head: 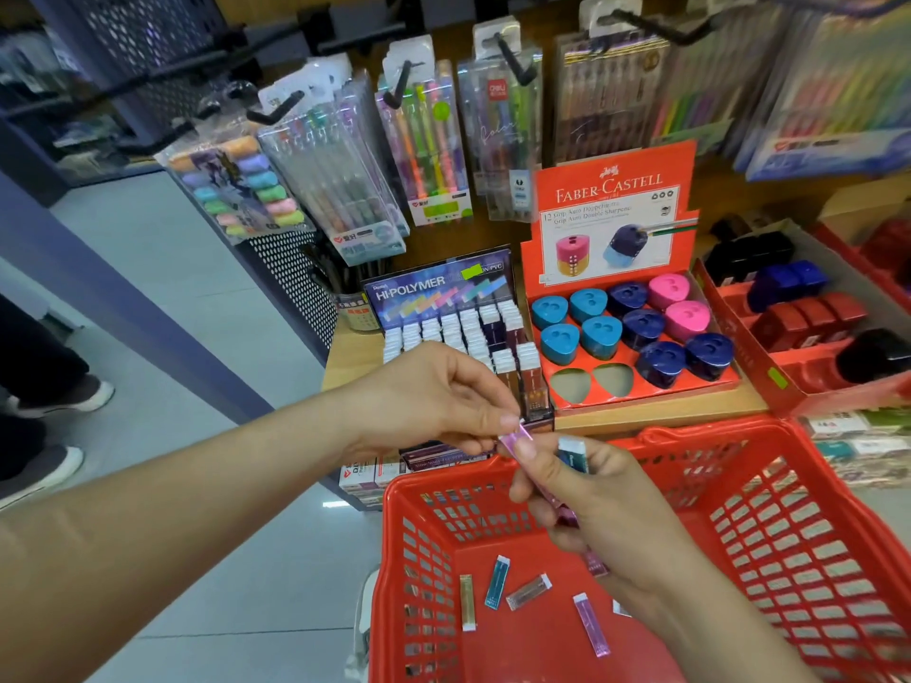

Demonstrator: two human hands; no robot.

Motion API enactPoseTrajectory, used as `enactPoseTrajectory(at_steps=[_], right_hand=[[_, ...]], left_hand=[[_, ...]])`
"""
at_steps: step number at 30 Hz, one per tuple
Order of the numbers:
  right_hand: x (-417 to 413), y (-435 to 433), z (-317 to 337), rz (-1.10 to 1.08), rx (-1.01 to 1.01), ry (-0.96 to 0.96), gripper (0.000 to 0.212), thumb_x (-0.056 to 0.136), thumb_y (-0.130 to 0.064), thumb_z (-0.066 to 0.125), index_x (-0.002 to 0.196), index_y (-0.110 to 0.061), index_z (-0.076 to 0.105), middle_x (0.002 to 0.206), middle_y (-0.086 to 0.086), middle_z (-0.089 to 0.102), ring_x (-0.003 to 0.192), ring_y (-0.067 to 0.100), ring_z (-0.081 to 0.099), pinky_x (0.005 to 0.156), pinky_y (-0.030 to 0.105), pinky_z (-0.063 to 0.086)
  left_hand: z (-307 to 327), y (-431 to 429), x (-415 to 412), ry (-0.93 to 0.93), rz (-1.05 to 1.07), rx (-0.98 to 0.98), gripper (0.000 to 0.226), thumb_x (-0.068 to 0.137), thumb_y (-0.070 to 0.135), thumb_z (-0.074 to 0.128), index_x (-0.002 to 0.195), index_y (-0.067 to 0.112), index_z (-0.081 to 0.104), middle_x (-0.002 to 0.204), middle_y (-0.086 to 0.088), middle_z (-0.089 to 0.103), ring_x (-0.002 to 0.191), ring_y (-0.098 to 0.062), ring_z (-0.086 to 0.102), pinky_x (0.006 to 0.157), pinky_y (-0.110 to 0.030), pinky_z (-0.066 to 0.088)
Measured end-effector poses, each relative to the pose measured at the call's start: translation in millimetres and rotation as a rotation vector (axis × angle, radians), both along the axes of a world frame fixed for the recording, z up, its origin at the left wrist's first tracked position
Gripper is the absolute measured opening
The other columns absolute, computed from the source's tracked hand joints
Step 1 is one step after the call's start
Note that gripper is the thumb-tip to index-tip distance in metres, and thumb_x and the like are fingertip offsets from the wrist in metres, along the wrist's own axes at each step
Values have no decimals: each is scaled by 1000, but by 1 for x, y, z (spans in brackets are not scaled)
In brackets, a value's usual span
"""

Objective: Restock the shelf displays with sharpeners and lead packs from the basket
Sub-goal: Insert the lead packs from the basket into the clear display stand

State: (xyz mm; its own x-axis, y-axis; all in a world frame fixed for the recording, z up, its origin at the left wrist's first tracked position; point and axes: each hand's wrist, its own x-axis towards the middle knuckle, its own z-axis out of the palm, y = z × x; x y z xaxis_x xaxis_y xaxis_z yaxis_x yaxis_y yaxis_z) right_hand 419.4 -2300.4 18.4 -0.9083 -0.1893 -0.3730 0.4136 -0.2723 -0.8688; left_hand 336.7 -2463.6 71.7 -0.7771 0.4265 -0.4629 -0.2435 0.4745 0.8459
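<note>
My left hand (434,396) pinches the top of a pink lead pack (515,438) above the red basket (808,529). My right hand (591,505) grips the same pink pack lower down, together with a blue lead pack (574,453) and more packs in its palm. Several loose lead packs (498,581) lie on the basket floor. Behind stands the Hi-Polymer lead display (458,327), full of white-capped packs. To its right the Faber-Castell sharpener display (631,327) holds blue, navy and pink sharpeners, with two bare slots (591,384) at its front left.
A second red tray (808,317) of dark and red sharpeners sits at the right. Pen packs (429,140) hang on hooks above the wooden shelf (355,357). A person's legs and shoes (44,396) stand on the floor at the left.
</note>
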Motion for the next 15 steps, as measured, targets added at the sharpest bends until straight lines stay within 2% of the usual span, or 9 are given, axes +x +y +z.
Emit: enactPoseTrajectory(at_steps=[4, 7, 10, 13, 15], right_hand=[[-1, 0, -2, 6, 6, 4, 22, 79, -38, 70, 74, -17, 70, 71, 10, 58, 51, 10, 41, 41, 18, 27], [-6, 10, -5, -113, -160, -97, 10, 90, -12, 62, 95, -12, 70, 81, 9, 66, 56, 11, 49, 40, 18, 32], [-12, 26, -9, -215, -476, -207, 43, 74, 15, 45, 112, 2, 62, 98, 23, 70, 66, 17, 61, 46, 20, 44], [-17, 40, -11, -250, -626, -243, 55, 71, 22, 38, 118, 3, 59, 112, 33, 65, 87, 27, 70, 63, 24, 58], [-20, 45, -10, -257, -646, -232, 58, 69, 20, 42, 120, 1, 60, 113, 33, 65, 100, 32, 70, 80, 33, 58]], left_hand=[[7, 6, 0, 93, -40, -54, 12, 82, 6, 71, 90, -2, 71, 79, -19, 69, 63, -15, 60, 59, -18, 53], [18, 5, -19, 282, 69, -77, 4, 84, 7, 70, 87, 4, 72, 73, -13, 67, 63, -16, 59, 65, -29, 53], [25, 7, -51, 529, 172, -173, 3, 85, 14, 71, 84, 13, 73, 76, -11, 70, 69, -20, 63, 75, -41, 56], [18, 19, -74, 753, 113, -353, 5, 86, 20, 70, 84, 16, 72, 76, 0, 69, 72, -13, 64, 77, -37, 56], [7, 26, -81, 848, 12, -492, 9, 87, 24, 68, 89, 16, 73, 83, 2, 71, 78, -11, 63, 79, -32, 53]])
